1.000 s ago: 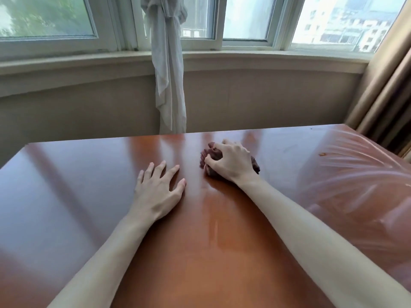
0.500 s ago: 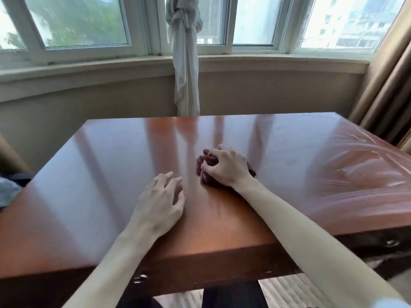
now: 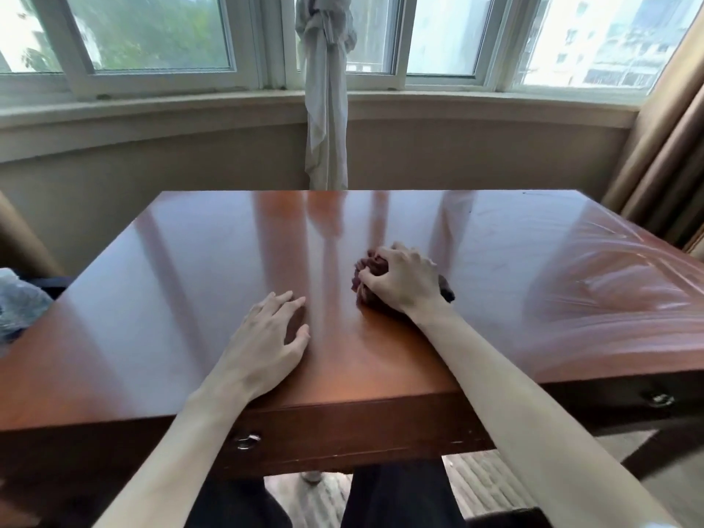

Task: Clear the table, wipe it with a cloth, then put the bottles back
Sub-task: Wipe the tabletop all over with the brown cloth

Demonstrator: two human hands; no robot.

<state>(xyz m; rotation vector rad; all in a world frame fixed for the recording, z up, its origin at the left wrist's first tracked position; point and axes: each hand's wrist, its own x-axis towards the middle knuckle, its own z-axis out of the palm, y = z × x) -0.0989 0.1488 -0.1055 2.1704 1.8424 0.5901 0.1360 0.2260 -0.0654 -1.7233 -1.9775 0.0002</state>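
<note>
Head view: right hand (image 3: 400,282) clutches the bunched cloth (image 3: 371,266); left hand (image 3: 266,337) rests loose-fingered on the table (image 3: 190,280). So tight a wad could leave unwiped streaks.

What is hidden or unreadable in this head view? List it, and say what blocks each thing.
- Cloth: mostly covered by the right hand gripping it; its full shape cannot be told.
- Table under the left hand: whether the palm touches the surface is hidden by the hand itself.
- Bluish thing at the left edge: cut off by the frame and blurred, so it cannot be identified.
- Bottles: none in view.
</note>
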